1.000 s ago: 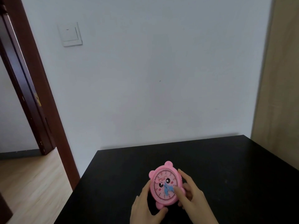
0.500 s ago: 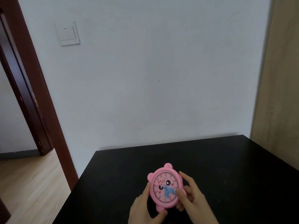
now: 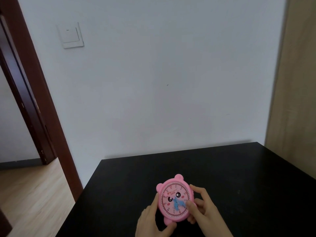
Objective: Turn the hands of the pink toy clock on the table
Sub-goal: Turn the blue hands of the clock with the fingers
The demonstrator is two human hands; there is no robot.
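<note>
The pink toy clock with two small ears and a cartoon face stands tilted on the black table, near its front edge. Its blue hands point down and to the lower right. My left hand grips the clock's left rim and bottom foot, thumb under it. My right hand wraps the right rim, with a fingertip pressed on the face against the blue hands.
A white wall with a light switch rises behind the table. A dark wooden door frame and wood floor lie to the left. A beige panel stands at the right.
The blue hands have swung a little, and my right fingertip has shifted on the clock face. The view has drifted slightly; both hands stay on the clock.
</note>
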